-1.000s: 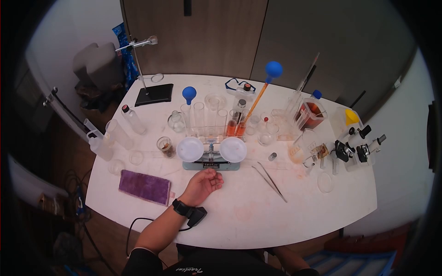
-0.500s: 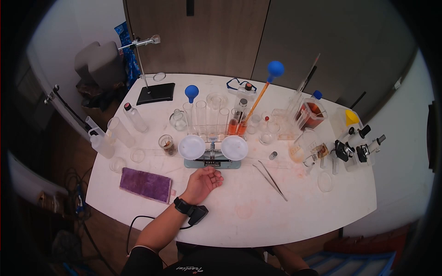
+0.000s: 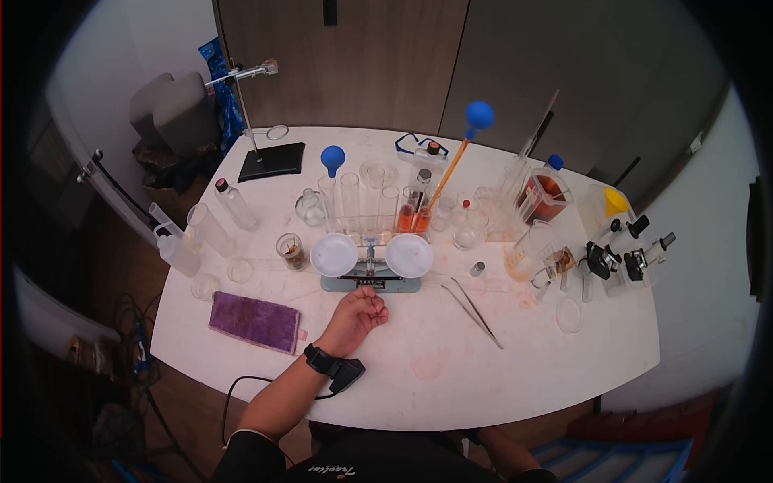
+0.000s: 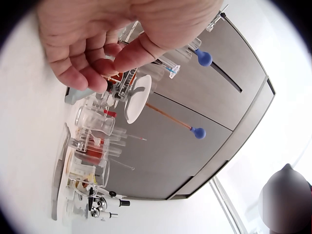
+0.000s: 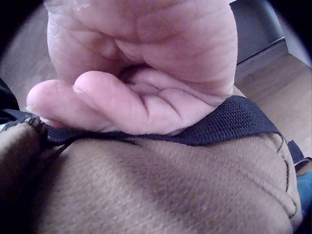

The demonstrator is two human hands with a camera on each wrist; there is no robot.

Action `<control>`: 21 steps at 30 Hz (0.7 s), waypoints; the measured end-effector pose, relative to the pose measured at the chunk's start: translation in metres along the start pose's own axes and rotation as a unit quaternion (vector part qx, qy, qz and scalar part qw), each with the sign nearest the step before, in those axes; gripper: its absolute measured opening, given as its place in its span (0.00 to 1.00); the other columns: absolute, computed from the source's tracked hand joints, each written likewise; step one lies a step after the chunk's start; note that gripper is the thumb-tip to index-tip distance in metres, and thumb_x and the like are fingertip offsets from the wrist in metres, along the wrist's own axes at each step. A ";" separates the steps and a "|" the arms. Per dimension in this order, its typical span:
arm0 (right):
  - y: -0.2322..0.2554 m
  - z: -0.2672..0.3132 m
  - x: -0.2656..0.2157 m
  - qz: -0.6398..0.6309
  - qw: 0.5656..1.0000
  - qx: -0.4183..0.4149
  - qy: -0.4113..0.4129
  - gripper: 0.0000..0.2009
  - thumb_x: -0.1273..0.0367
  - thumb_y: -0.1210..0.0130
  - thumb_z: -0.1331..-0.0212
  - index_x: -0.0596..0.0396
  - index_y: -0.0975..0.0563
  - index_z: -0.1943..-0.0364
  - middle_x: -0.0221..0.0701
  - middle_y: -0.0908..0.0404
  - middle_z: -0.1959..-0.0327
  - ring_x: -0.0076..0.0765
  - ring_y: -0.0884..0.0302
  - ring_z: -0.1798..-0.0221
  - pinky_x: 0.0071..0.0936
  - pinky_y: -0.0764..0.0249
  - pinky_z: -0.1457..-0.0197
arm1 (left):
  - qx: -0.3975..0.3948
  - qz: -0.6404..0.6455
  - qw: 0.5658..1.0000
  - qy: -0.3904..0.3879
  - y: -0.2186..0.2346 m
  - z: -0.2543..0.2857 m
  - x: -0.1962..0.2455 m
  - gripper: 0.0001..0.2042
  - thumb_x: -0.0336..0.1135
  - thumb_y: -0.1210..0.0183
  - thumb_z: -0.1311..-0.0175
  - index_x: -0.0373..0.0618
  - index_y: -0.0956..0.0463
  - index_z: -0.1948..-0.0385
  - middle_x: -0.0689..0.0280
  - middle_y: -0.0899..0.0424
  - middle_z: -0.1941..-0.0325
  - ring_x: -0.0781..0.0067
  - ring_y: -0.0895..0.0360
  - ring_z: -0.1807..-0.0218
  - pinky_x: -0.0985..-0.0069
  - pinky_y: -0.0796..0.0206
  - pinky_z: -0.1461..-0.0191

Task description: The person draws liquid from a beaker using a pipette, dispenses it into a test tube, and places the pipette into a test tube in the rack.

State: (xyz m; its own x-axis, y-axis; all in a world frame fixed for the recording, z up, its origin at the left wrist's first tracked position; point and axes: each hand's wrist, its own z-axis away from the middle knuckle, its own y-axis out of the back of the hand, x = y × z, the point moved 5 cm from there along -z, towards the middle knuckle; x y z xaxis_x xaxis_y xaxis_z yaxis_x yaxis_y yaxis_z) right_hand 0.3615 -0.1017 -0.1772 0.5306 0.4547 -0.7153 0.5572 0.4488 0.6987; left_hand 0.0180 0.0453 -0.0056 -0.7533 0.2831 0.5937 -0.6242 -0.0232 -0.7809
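My left hand (image 3: 355,324) lies in front of a blue-green balance (image 3: 332,284) with two white pans, its fingertips right at the front of the base. Its fingers are loosely curled, and the thumb tip comes close to the index finger in the left wrist view; no held thing shows there. One white pan (image 4: 138,99) and the dark graduated beam show just beyond the fingers. My right hand (image 5: 141,92) rests on brown cloth and a black strap (image 5: 239,119), fingers loosely curled around nothing visible. In the head view the table edge hides it.
Metal tweezers (image 3: 475,316) lie right of the balance, a purple cloth (image 3: 254,324) left. Behind stand test tubes with orange liquid (image 3: 405,220), a blue-bulbed pipette (image 3: 448,175) and an iron stand (image 3: 270,163). Microscopes (image 3: 636,268) and beakers crowd the right side.
The left hand's fingers have curled in slightly, the thumb nearer the index finger. The head view has shifted a little; the things on the table stay put.
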 end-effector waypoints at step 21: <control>0.035 -0.006 -0.071 -0.029 0.991 -0.128 0.039 0.14 0.64 0.46 0.38 0.58 0.24 0.54 0.48 0.23 0.53 0.49 0.24 0.52 0.40 0.28 0.53 | -0.023 0.031 0.999 0.011 0.002 0.000 -0.001 0.02 0.30 0.51 0.44 0.45 0.32 0.72 0.67 0.30 0.72 0.71 0.31 0.66 0.71 0.34 0.53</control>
State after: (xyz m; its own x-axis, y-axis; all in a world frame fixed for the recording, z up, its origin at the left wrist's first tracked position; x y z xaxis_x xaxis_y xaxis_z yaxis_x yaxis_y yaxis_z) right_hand 0.3391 -0.1138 -0.1017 0.4460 0.4752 -0.7585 0.3998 0.6525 0.6438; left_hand 0.0174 0.0454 -0.0082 -0.7849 0.3037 0.5401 -0.5660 0.0035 -0.8244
